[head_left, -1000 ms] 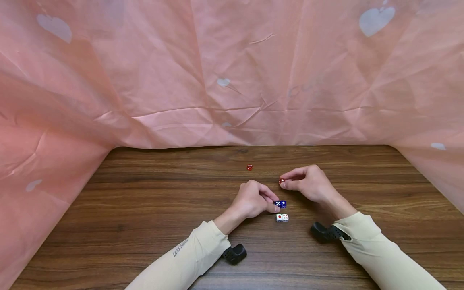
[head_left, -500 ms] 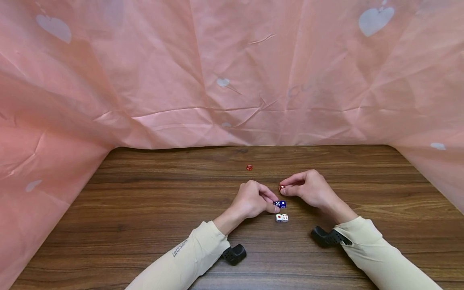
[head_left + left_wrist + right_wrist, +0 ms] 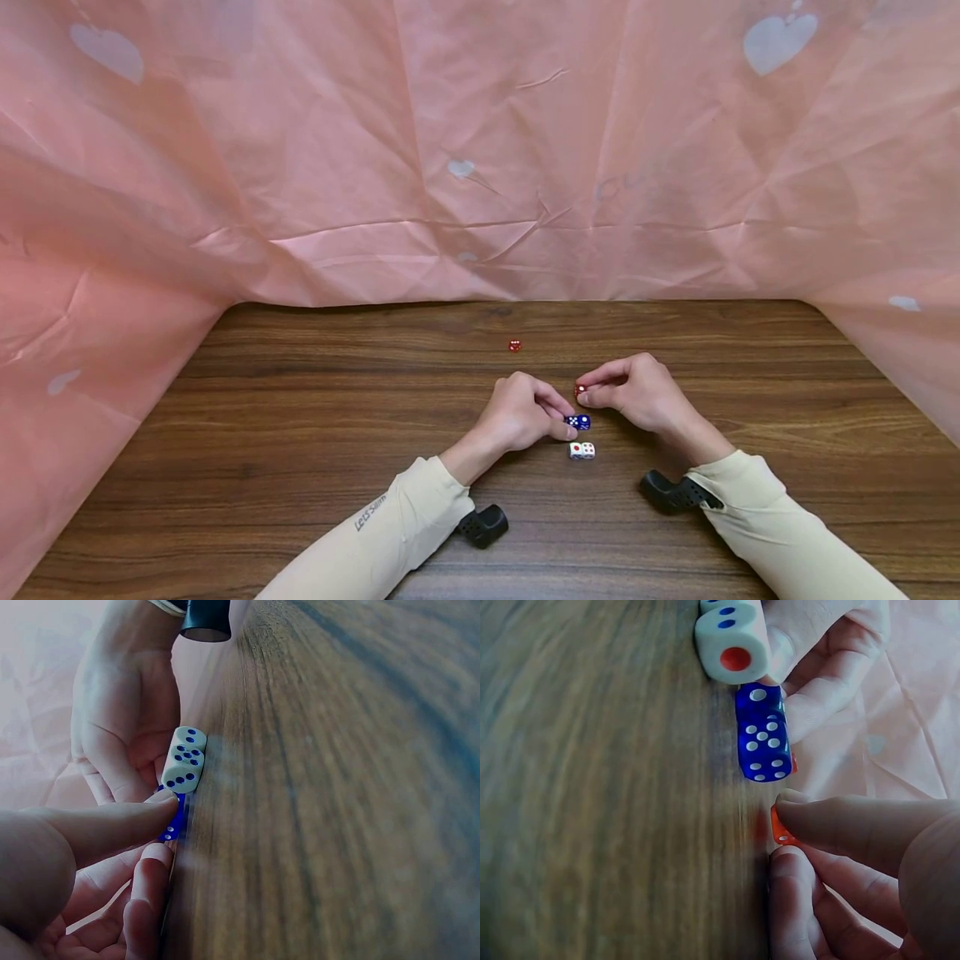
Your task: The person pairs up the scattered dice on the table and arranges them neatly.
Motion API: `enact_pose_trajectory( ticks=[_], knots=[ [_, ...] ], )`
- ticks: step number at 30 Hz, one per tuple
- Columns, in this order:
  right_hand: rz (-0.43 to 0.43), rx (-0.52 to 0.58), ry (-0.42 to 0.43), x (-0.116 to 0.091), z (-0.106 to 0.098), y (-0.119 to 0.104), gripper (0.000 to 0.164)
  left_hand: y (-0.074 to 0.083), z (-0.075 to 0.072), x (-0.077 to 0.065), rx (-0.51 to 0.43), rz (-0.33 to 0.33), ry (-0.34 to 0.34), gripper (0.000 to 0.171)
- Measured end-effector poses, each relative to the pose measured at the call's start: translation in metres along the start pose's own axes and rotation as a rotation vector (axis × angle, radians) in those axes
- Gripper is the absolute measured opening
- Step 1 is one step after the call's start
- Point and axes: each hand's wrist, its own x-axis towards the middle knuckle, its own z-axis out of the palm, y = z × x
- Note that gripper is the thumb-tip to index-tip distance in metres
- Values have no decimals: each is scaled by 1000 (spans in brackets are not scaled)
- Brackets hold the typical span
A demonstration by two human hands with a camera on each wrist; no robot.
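Note:
My left hand (image 3: 521,414) pinches the left blue die (image 3: 572,422) between thumb and fingers. Against that die's right side sits a second blue die (image 3: 585,422). Two white dice (image 3: 588,451) stand side by side on the table, nearer to me than the blue pair. Just beyond the blue dice, my right hand (image 3: 651,400) pinches a red die (image 3: 779,827), partly covered by the thumb in the right wrist view. Whether this die touches the wood, I cannot tell. Another red die (image 3: 514,345) lies alone farther back.
The brown wooden table (image 3: 300,433) reaches back to a pink cloth (image 3: 337,167) with pale hearts, which hangs behind and on both sides. A black wrist device (image 3: 483,527) shows under the left sleeve, and a similar black device (image 3: 667,492) under the right.
My right hand has brought its red die a little nearer to me, toward the blue dice, and has slowed almost to a stop. The left hand stays at the blue die.

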Motion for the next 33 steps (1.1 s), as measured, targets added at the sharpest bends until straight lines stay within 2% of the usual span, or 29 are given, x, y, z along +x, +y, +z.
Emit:
enact_pose_trajectory(
  ticks=[11,33],
  knots=[
    [-11,-29,8,2,2,-2,25,-1,-3,0,23,-1,0,17],
    [-1,-34,-3,1,0,2,22,-1,-2,1,-6,-12,-29,18]
  ],
)
